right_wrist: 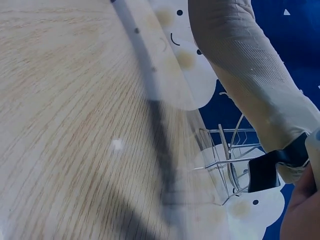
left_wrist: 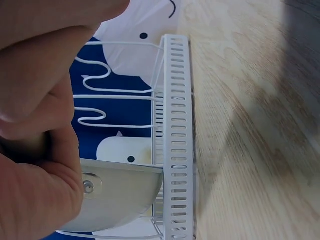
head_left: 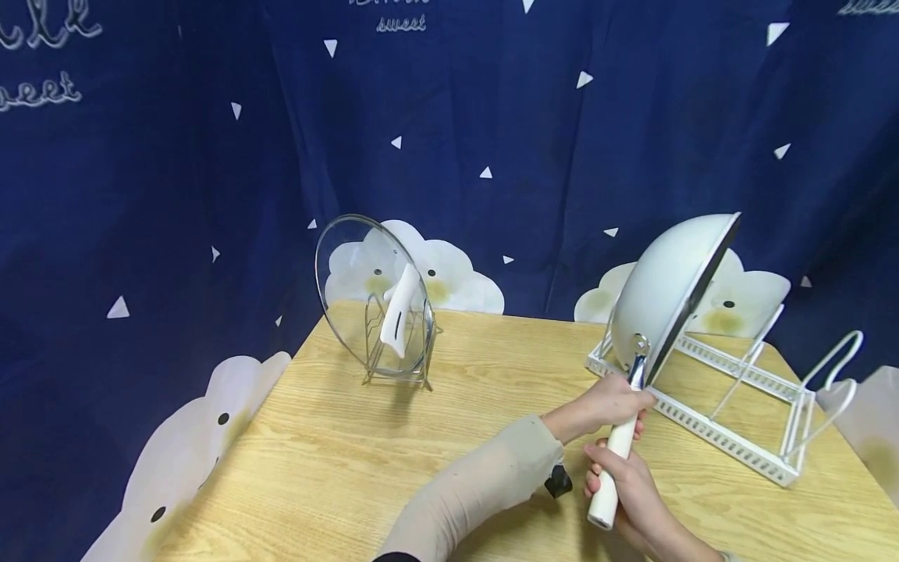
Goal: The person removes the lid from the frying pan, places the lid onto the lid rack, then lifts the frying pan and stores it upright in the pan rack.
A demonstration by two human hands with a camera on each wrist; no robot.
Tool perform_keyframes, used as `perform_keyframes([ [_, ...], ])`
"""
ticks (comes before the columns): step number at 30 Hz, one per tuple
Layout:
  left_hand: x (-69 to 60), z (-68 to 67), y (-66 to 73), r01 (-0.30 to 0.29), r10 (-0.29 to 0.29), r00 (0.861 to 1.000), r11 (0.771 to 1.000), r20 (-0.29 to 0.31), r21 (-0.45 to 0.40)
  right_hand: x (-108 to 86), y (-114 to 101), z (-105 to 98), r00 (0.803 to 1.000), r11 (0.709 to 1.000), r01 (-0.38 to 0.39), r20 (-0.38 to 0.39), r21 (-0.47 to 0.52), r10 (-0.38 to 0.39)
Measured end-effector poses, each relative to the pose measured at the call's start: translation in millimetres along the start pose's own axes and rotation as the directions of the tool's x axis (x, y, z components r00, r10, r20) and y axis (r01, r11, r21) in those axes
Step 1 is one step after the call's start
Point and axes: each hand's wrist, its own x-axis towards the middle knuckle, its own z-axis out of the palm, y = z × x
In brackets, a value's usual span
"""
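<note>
A white wok (head_left: 663,289) with a dark inside stands tilted on its edge at the left end of a white rack (head_left: 723,437). My left hand (head_left: 612,402) grips its long white handle (head_left: 602,503) close to the metal joint. Lower down, my right hand (head_left: 635,484) holds the same handle, thumb along it. In the left wrist view, the curled fingers of the left hand (left_wrist: 45,125) partly cover the wok (left_wrist: 120,195), whose lower edge meets the rack (left_wrist: 177,140). Only a bit of the right hand (right_wrist: 302,215) shows in the right wrist view.
A glass lid (head_left: 351,343) with a white handle stands upright in a small wire stand (head_left: 396,377) at the back left of the wooden table (head_left: 337,460). White wire loops (head_left: 839,359) rise at the rack's right end. A blue curtain (head_left: 449,101) hangs behind.
</note>
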Motion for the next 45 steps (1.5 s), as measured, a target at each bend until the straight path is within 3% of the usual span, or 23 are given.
perform_keyframes([
  [7, 5.9, 1.8, -1.2, -0.009, 0.009, 1.0, 1.0, 0.011, 0.025, 4.6, -2.3, -4.1, 1.0, 1.0, -0.021, 0.022, 0.02, 0.021],
  [15, 14.3, 6.5, -1.5, 0.024, -0.024, 1.0, 1.0, -0.005, 0.005, 10.4, -4.2, -10.6, 0.998, 0.998, -0.053, 0.023, 0.016, 0.053],
  [25, 21.5, 5.4, -2.8, 0.092, -0.087, 0.994, 0.991, 0.061, -0.094, 15.0, -3.5, -14.1, 0.995, 0.996, -0.095, 0.031, -0.003, 0.095],
  [37, 29.9, 5.4, -20.3, 0.117, -0.093, 0.979, 0.985, 0.182, -0.128, 21.2, 8.5, -25.1, 0.979, 0.98, -0.187, 0.075, -0.067, 0.192],
  [45, 34.2, 5.2, -25.5, 0.144, -0.108, 0.974, 0.973, 0.199, -0.178, 26.6, 13.6, -29.4, 0.973, 0.973, -0.222, 0.055, -0.056, 0.225],
])
